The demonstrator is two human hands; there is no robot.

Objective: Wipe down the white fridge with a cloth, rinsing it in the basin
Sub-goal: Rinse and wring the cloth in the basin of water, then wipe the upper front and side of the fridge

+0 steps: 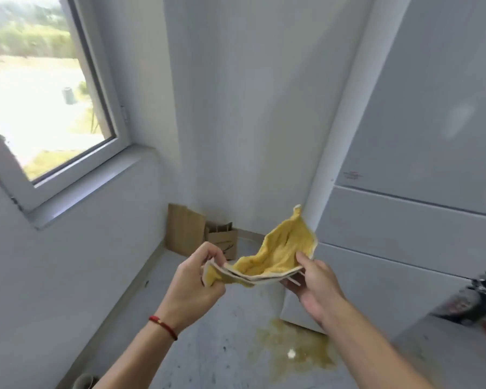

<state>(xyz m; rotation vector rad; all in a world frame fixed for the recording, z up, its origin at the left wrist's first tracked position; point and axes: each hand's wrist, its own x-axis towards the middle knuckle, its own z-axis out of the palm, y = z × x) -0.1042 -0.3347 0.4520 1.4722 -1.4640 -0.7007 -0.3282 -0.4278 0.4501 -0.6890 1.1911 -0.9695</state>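
Crumpled yellow cloth with pale edging (275, 255) held in mid-air just left of tall white fridge (421, 136), apart from it. Left hand (197, 287) pinching cloth's left end, fingers curled; right hand (312, 287) gripping right end, thumb on top. Yellowish puddle (295, 349) on floor at fridge's base. Brown paper bags (202, 231) left of fridge, against wall.

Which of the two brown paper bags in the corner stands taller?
The left paper bag, flat against the wall, is taller. The right paper bag beside it is shorter, with handles at its top and a dark printed mark.
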